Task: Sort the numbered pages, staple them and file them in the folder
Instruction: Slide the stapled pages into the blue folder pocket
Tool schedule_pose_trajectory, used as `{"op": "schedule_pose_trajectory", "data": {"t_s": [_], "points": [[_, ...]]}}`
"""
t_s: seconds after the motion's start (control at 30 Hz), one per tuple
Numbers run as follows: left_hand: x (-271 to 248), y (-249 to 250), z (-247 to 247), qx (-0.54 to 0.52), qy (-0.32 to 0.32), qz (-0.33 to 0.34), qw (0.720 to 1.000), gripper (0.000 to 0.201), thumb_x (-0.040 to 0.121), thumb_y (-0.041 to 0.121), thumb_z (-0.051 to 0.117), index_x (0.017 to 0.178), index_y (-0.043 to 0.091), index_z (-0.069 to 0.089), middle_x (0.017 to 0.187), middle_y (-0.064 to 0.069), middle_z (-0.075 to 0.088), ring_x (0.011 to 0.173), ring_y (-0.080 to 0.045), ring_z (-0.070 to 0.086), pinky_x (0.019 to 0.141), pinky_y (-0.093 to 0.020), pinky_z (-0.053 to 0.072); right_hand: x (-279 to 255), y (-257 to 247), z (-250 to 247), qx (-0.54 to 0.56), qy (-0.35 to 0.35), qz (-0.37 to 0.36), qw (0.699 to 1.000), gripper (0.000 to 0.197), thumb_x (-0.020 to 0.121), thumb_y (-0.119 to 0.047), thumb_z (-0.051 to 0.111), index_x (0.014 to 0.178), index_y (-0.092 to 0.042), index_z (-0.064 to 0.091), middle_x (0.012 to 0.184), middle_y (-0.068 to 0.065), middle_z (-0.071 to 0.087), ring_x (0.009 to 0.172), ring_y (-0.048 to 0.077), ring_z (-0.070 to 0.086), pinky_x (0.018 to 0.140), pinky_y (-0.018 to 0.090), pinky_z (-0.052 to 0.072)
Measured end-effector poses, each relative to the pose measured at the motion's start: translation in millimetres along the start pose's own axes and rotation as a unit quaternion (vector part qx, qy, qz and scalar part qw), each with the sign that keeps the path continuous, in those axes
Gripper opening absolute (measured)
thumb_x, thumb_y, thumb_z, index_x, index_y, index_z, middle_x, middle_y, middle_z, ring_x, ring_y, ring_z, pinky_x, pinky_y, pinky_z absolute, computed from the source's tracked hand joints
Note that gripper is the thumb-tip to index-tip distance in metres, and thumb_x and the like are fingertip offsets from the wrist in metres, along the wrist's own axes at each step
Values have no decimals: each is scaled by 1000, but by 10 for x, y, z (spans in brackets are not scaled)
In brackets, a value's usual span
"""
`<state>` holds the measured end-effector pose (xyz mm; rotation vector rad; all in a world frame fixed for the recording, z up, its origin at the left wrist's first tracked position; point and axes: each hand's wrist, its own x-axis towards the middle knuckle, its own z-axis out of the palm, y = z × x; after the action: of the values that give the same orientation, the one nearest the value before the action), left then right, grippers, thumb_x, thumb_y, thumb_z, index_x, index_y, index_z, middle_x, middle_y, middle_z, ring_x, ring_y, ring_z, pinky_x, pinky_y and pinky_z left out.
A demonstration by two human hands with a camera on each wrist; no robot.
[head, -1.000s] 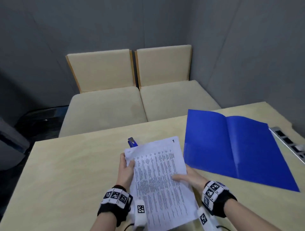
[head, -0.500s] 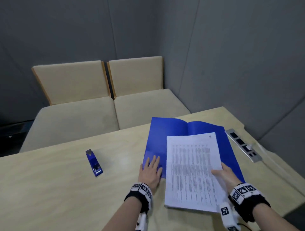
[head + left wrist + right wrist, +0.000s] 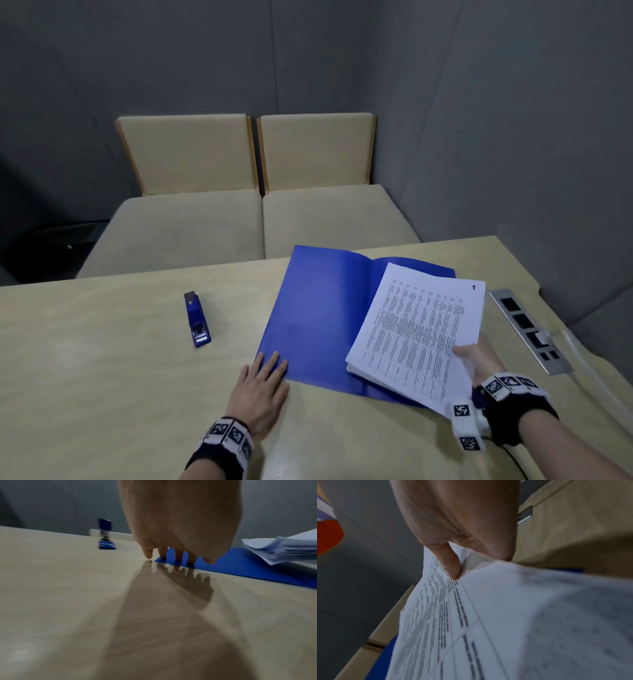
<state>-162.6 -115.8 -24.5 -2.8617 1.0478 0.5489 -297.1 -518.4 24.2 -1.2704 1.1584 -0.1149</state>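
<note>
A blue folder lies open on the pale wooden table. My right hand pinches the near right edge of the printed page stack, page "1" on top, held tilted just above the folder's right half. In the right wrist view the thumb lies on top of the page stack. My left hand lies flat with straight fingers, its fingertips on the near left corner of the blue folder. A blue stapler sits to the left, also seen as the stapler in the left wrist view.
A metal socket strip is set into the table at the right edge. Two beige cushioned seats stand behind the table against grey walls.
The page stack went from the table's middle over to the folder's right half and now tilts there. My left hand let go of it and settled on the folder's near left corner.
</note>
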Motion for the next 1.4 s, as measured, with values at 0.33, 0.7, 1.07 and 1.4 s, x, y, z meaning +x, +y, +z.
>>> {"op": "schedule_pose_trajectory", "data": {"t_s": [0.33,0.7,1.07,1.4], "points": [[-123,-201,-85,-9,146,-143,979,24,66,26,68,85,14,58,83,-8,61,84,-34,62,87,-52,39,291,508,307,-124,-88,115,982,43,78,-13,63,118,0,56,122,20,61,114,38,56,105,57,37],[667,910,-435,-186,-1,-2,982,59,79,44,62,131,24,42,125,-3,43,118,-25,38,94,-36,29,345,-179,160,37,-50,80,995,37,93,-10,49,130,-4,48,125,19,58,113,40,56,97,56,42],[694,1010,-322,-223,-45,-61,972,43,68,19,70,92,29,36,104,3,27,101,-21,28,112,-47,19,1737,8,866,148,-53,97,983,79,65,-30,78,133,-15,41,127,22,57,106,43,61,80,57,52],[665,906,-295,-361,-39,-20,932,35,76,26,74,70,34,40,97,0,35,105,-22,28,99,-33,28,773,-215,1115,124,-158,88,976,36,87,-1,55,123,-1,55,126,21,58,116,39,54,106,53,37]]}}
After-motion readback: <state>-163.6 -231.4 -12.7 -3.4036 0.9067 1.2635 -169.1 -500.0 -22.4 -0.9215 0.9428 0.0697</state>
